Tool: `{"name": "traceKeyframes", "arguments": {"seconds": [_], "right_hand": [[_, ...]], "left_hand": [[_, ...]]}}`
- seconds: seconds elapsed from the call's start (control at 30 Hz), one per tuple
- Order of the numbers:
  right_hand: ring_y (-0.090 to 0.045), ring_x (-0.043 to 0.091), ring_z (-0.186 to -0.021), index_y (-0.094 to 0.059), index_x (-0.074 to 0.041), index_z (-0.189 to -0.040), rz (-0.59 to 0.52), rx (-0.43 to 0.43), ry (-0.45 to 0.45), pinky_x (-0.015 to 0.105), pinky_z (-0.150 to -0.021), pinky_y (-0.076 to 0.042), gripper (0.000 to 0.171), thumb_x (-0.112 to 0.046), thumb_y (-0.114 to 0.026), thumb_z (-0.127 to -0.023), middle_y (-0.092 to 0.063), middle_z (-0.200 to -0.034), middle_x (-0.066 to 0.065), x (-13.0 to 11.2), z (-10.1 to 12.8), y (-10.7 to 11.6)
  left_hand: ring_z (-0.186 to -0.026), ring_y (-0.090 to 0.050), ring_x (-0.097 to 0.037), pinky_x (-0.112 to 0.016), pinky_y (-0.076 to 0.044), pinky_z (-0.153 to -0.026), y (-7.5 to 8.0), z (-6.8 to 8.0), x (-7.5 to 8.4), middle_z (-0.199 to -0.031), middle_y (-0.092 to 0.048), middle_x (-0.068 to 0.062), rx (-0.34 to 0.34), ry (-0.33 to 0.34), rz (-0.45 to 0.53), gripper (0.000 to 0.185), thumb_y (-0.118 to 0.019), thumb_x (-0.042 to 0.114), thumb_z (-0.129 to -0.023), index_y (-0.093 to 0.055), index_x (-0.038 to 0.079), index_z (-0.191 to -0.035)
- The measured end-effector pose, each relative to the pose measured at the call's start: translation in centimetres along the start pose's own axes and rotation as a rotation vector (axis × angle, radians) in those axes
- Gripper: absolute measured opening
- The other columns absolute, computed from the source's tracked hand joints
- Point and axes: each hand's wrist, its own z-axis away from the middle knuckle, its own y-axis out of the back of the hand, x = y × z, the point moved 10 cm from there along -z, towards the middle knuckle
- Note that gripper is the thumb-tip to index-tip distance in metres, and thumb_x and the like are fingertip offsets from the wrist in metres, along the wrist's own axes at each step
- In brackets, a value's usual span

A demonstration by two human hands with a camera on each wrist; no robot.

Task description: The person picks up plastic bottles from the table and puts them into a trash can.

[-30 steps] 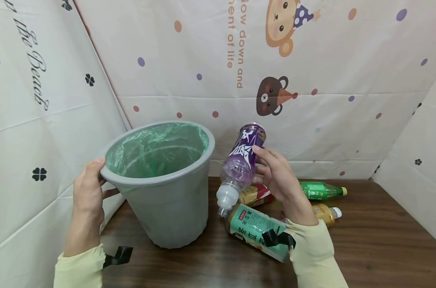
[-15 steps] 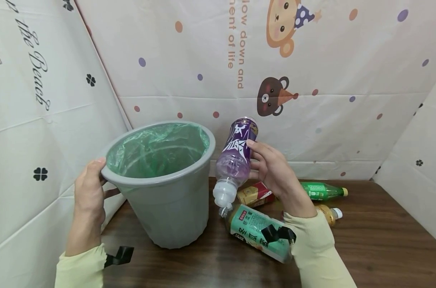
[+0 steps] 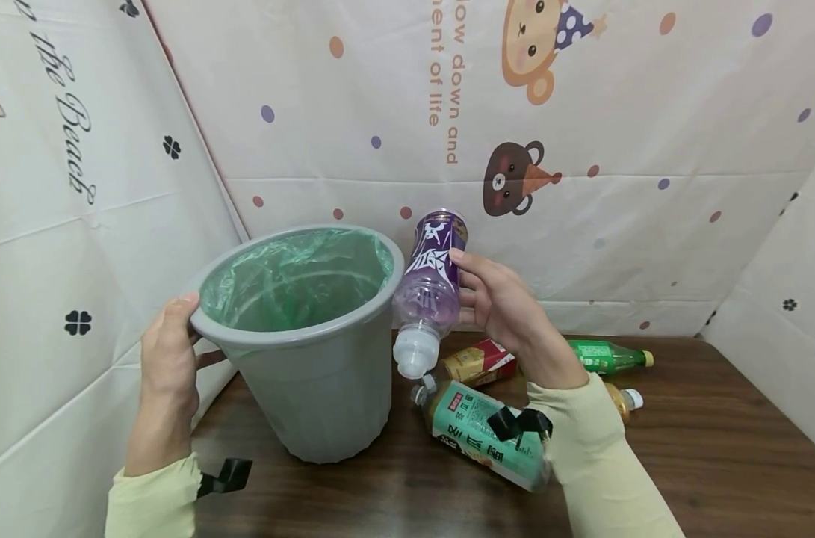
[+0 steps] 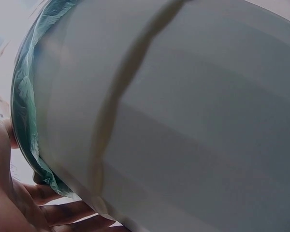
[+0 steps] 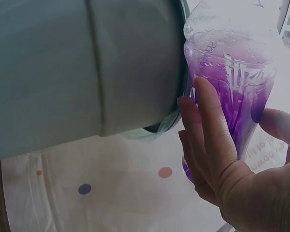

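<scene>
right hand (image 3: 497, 302) wrapped round the purple bottle (image 3: 430, 280), cap down, right beside the bin (image 3: 313, 388) rim, left hand (image 3: 168, 355) gripping the bin's far rim, other bottles (image 3: 481, 433) lying beside the bin

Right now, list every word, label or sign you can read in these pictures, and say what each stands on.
"the Beach", script: left cloth wall.
"ow down and", orange, sideways: back cloth wall.
"ent of life", orange, sideways: same back wall.
Large white characters: purple bottle in the right hand; unreadable.
Dark characters: teal-label bottle lying on the table; not legible.
Green bottle and red-yellow carton: print too small.
Grey bin: none.
</scene>
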Motion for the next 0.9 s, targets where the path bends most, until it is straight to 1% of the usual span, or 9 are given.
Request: {"name": "traceKeyframes", "arguments": {"seconds": [0.07,0.2,0.33,0.5,0.67,0.9], "right_hand": [[-0.074,0.025,-0.096,-0.026,0.0,-0.161,0.0,-0.011,-0.002,0.037,-0.078,-0.065,0.065,-0.033,-0.048,-0.109,-0.055,-0.139,0.021,-0.3,-0.2,-0.3],[-0.074,0.026,-0.094,-0.027,0.0,-0.16,-0.011,-0.034,-0.014,0.036,-0.076,-0.065,0.065,-0.034,-0.049,-0.109,-0.056,-0.135,0.022,-0.6,-0.6,-1.0],[-0.074,0.026,-0.093,-0.028,0.0,-0.16,-0.007,-0.049,-0.03,0.036,-0.074,-0.065,0.066,-0.034,-0.051,-0.108,-0.058,-0.131,0.021,-0.8,-0.9,-1.6],[-0.075,0.026,-0.091,-0.032,0.0,-0.157,-0.004,-0.068,-0.046,0.036,-0.072,-0.065,0.061,-0.032,-0.05,-0.108,-0.062,-0.127,0.021,-1.1,-1.1,-2.4],[-0.076,0.026,-0.088,-0.032,0.001,-0.156,-0.006,-0.08,-0.056,0.036,-0.07,-0.065,0.058,-0.03,-0.049,-0.11,-0.064,-0.122,0.02,-1.4,-1.1,-2.8],[-0.075,0.025,-0.087,-0.03,0.0,-0.157,-0.024,-0.084,-0.057,0.033,-0.072,-0.065,0.06,-0.031,-0.049,-0.11,-0.065,-0.123,0.021,-1.9,-1.2,-3.0]], "left_hand": [[-0.094,-0.068,-0.013,-0.026,-0.059,-0.056,0.0,0.0,0.0,-0.096,-0.072,0.003,0.004,0.002,0.008,0.033,-0.055,0.044,-0.108,-0.067,0.014,-0.103],[-0.092,-0.068,-0.013,-0.027,-0.059,-0.055,0.1,-0.1,0.0,-0.094,-0.071,0.003,0.015,0.009,0.018,0.034,-0.056,0.044,-0.108,-0.067,0.013,-0.1],[-0.093,-0.068,-0.013,-0.027,-0.059,-0.055,0.1,-0.1,0.0,-0.095,-0.07,0.003,0.015,0.013,0.011,0.034,-0.056,0.044,-0.108,-0.068,0.013,-0.101],[-0.094,-0.067,-0.013,-0.027,-0.058,-0.055,0.0,-0.1,-0.1,-0.095,-0.07,0.003,0.011,0.012,0.008,0.034,-0.055,0.044,-0.109,-0.068,0.014,-0.101],[-0.092,-0.068,-0.012,-0.027,-0.059,-0.055,0.1,-0.1,-0.2,-0.094,-0.071,0.004,0.015,0.018,0.032,0.033,-0.057,0.043,-0.108,-0.069,0.013,-0.101],[-0.094,-0.068,-0.012,-0.027,-0.059,-0.055,0.0,0.0,-0.3,-0.097,-0.072,0.004,0.016,0.017,0.027,0.033,-0.056,0.043,-0.108,-0.07,0.014,-0.105]]}}
